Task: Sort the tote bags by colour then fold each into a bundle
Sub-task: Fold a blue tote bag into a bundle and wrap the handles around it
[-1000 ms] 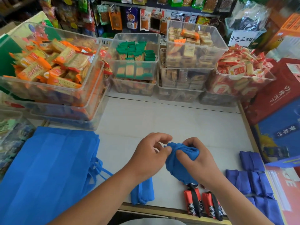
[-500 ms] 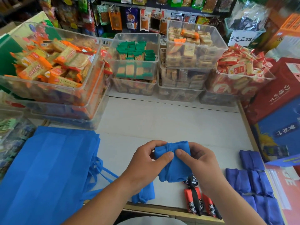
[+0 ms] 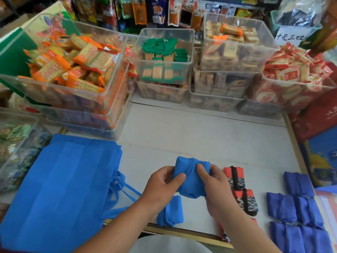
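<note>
Both hands, left hand (image 3: pixel 161 181) and right hand (image 3: pixel 217 183), grip the blue bundle (image 3: pixel 191 177) (handles wrapped round); next, probably set it beside the finished blue one (image 3: pixel 170 210).

A white bench (image 3: pixel 200 136) stood in soft, even light. Stacked clear bins (image 3: pixel 165 73) of wrapped biscuits lined its back edge. Snack packets (image 3: pixel 158 12) hung behind them. A handwritten sign (image 3: pixel 290 36) sat far right, above a red carton (image 3: pixel 317 115).
</note>
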Demonstrator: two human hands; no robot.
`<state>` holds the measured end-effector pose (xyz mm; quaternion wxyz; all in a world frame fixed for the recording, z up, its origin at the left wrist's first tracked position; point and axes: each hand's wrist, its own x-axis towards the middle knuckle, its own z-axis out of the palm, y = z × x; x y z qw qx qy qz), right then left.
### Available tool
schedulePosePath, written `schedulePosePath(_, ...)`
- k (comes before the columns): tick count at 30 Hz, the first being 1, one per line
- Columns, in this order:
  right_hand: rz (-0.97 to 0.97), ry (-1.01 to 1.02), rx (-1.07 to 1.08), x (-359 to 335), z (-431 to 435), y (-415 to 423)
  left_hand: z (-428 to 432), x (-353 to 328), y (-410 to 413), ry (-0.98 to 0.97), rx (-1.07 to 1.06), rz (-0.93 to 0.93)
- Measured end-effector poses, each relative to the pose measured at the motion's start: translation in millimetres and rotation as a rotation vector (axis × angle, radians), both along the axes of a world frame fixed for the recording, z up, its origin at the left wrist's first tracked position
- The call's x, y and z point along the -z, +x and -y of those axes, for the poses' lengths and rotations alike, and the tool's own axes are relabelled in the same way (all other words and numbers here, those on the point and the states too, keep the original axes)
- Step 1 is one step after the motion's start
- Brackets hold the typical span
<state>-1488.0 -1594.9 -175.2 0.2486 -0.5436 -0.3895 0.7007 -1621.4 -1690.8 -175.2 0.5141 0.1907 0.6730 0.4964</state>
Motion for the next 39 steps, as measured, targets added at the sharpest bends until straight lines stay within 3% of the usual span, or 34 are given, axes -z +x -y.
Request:
schedulePosePath(9,0.122,-0.100,0.147,40.8,23.3,-52.6,9.7,47.5,-3.5,-0.113,-0.191,-0.136)
schedulePosePath(15,0.148,-0.206,0.057,85.8,17.9,-48.3,5.8,102.0,-30.4,-0.201,0.026,-0.182)
schedulePosePath(20,0.327,-0.110,0.087,126.3,-12.9,-38.8,31.7,148.5,-45.5,-0.485,0.047,-0.375)
schedulePosePath(24,0.367,-0.097,0.026,163.0,-19.2,-40.8,65.1,171.7,-10.0,-0.530,0.179,-0.267)
schedulePosePath(28,0.639,0.202,-0.240,179.0,-22.4,-35.1,64.7,190.9,10.0,-0.481,0.087,-0.156)
schedulePosePath(31,0.790,0.612,-0.669,181.3,-22.1,-29.1,53.4,193.9,18.9,-0.454,0.042,-0.112)
schedulePosePath(33,0.794,0.744,-0.909,187.3,-17.9,-25.2,46.1,196.3,24.8,-0.434,0.031,-0.099)
schedulePosePath(39,0.890,0.875,-1.032,200.4,-17.7,-2.6,33.0,198.8,39.9,-0.401,-0.027,-0.056)
